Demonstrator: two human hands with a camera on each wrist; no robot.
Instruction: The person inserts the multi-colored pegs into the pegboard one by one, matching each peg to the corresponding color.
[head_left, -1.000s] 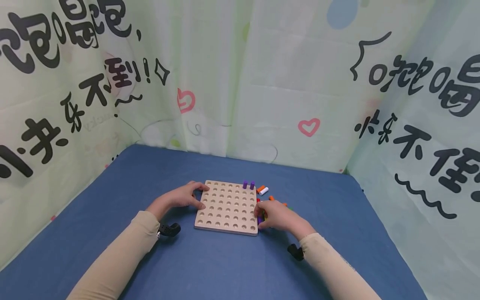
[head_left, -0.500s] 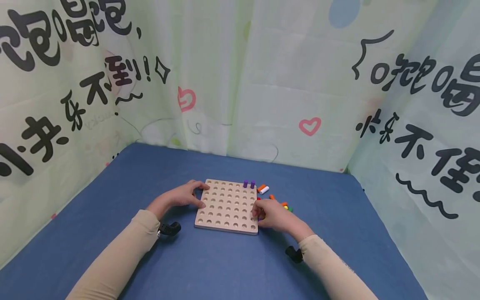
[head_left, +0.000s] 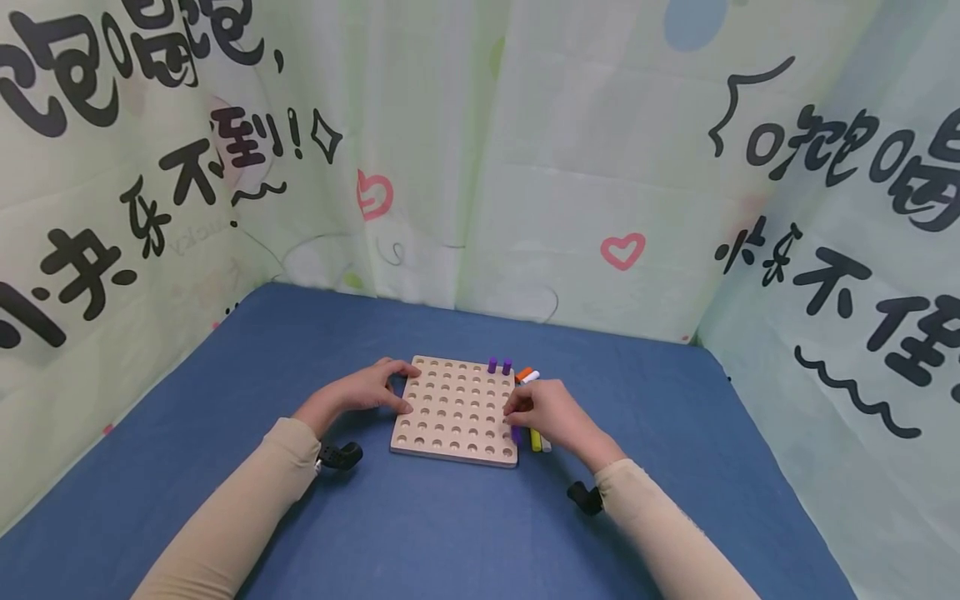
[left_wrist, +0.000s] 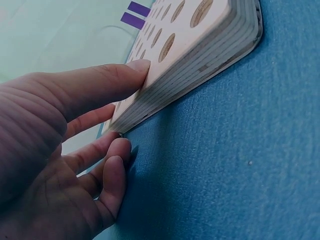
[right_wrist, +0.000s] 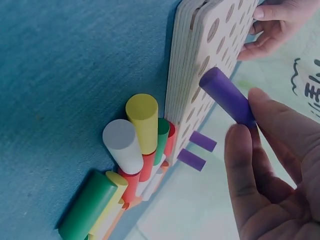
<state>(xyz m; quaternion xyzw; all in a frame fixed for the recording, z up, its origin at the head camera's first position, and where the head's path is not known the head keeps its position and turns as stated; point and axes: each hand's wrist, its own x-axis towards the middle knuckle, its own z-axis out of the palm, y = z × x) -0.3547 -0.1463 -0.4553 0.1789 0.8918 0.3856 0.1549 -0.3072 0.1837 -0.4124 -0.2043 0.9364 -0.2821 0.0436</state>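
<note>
A pale wooden pegboard (head_left: pixel 450 410) with rows of round holes lies on the blue table. Two purple pegs (head_left: pixel 492 365) stand side by side at its back right corner. At the board's left edge is my left hand (head_left: pixel 366 388); its thumb (left_wrist: pixel 132 72) lies on the top edge, and the lower fingers bend beside the board's side. My right hand (head_left: pixel 549 412), above the right edge, pinches a purple peg (right_wrist: pixel 227 95) between thumb and fingers. In the right wrist view that peg is tilted, with one end toward the holes.
Beside the board's right edge lie several loose pegs, among them a yellow peg (right_wrist: pixel 142 122), a white peg (right_wrist: pixel 122 145) and a green peg (right_wrist: pixel 87 205). My right hand partly covers them in the head view. A printed curtain (head_left: pixel 570 167) encloses the table.
My right hand has come up from the pegs at the board's right side to over the board's edge, a purple peg now in its fingers. The left hand stays in place.
</note>
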